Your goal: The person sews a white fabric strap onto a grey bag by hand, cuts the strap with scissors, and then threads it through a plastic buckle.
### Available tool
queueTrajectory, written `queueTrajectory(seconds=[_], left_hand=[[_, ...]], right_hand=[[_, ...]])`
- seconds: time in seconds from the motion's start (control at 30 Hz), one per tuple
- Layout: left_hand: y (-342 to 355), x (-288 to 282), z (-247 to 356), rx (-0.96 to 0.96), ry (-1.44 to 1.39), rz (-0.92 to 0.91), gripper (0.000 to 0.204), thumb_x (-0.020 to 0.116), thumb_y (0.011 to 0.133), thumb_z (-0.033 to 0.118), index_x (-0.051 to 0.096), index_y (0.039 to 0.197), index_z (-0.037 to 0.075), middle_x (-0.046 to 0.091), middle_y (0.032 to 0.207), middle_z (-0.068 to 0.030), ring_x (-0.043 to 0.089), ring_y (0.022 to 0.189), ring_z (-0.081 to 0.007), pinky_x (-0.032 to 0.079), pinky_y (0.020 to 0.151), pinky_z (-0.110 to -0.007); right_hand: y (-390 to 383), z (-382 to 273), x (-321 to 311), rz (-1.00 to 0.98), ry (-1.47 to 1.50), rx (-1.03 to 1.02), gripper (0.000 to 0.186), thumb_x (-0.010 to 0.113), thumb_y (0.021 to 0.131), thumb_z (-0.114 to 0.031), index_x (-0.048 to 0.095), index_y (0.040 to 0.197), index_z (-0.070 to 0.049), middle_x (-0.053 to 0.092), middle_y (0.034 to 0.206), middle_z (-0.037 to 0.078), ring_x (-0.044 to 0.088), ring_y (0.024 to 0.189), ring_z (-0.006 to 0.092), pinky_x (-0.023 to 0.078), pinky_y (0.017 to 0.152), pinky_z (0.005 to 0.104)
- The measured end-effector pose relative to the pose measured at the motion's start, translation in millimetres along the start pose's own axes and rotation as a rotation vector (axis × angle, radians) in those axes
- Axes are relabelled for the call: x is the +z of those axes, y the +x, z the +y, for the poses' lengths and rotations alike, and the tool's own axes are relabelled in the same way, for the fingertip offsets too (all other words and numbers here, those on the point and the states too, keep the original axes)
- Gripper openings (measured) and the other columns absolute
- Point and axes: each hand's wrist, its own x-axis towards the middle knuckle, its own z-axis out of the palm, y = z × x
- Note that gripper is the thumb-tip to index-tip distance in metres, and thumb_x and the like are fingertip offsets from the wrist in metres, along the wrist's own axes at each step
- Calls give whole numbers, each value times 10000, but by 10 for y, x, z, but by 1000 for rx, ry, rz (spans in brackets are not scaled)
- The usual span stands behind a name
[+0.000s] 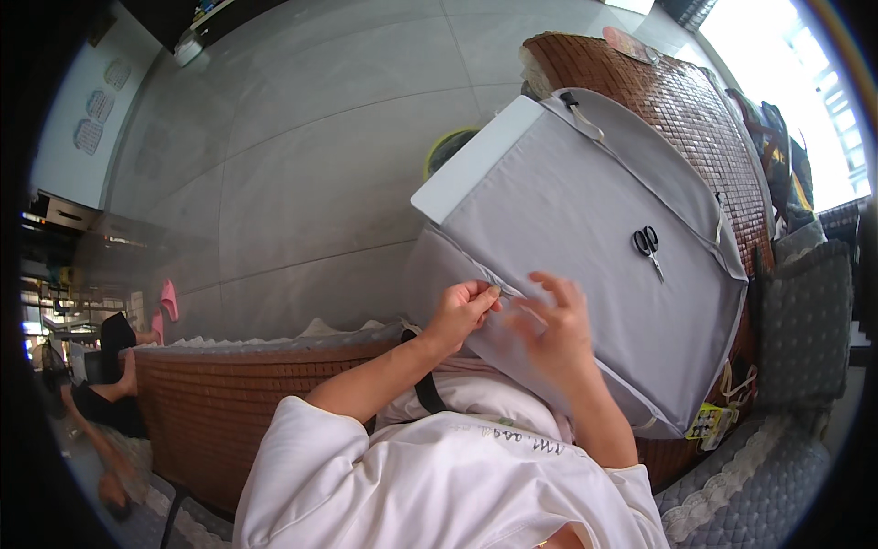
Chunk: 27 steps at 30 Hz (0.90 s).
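Observation:
A large grey fabric cover (585,210) lies in front of me over a flat board, whose pale edge (476,160) shows at the far left. My left hand (462,316) is closed, pinching the cover's gathered seam between thumb and fingers. Just to its right, my right hand (556,329) hovers over the fabric, its fingers smeared by motion; whether it holds anything fine is not visible. Black-handled scissors (648,252) rest on the cover, right of both hands. A pale cord (631,169) with a dark end piece runs along the cover's far right side.
Brown tiled matting (677,101) covers the seat under and beyond the cover; similar matting (229,393) lies to my left. A yellow-rimmed bin (448,146) stands beside the board. A yellow package (709,421) is at right. Another person's legs (114,384) and pink slippers (168,300) appear far left.

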Motion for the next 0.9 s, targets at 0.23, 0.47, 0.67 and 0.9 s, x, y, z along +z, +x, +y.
queueTrajectory(seconds=[0.23, 0.47, 0.67, 0.9], left_hand=[[6, 72, 74, 60, 87, -60, 161, 543, 829, 215, 534, 770, 66, 477, 620, 32, 326, 460, -6, 234, 399, -153], [21, 30, 28, 134, 147, -3, 147, 545, 817, 189, 543, 750, 58, 506, 619, 25, 318, 449, 0, 229, 392, -158], [35, 17, 8, 206, 228, 2, 113, 547, 796, 159, 550, 737, 63, 512, 617, 33, 315, 449, 1, 232, 397, -160], [-6, -6, 16, 239, 290, 43, 136, 545, 785, 146, 541, 699, 41, 448, 586, 69, 329, 509, -1, 245, 433, -173]], right_hand=[[141, 415, 278, -198, 816, 730, 180, 636, 727, -186, 628, 795, -20, 586, 711, 66, 531, 637, 132, 424, 561, 270], [110, 422, 505, -64, 1106, 783, 155, 611, 746, -128, 592, 779, 22, 578, 671, 31, 485, 609, 69, 398, 536, 224], [214, 344, 402, 259, 819, 289, 55, 502, 784, 7, 534, 823, -15, 562, 712, 37, 496, 586, 100, 400, 526, 223], [378, 505, 144, 331, 1475, 439, 36, 401, 870, -70, 400, 836, -58, 405, 610, 33, 419, 470, 122, 367, 432, 246]])
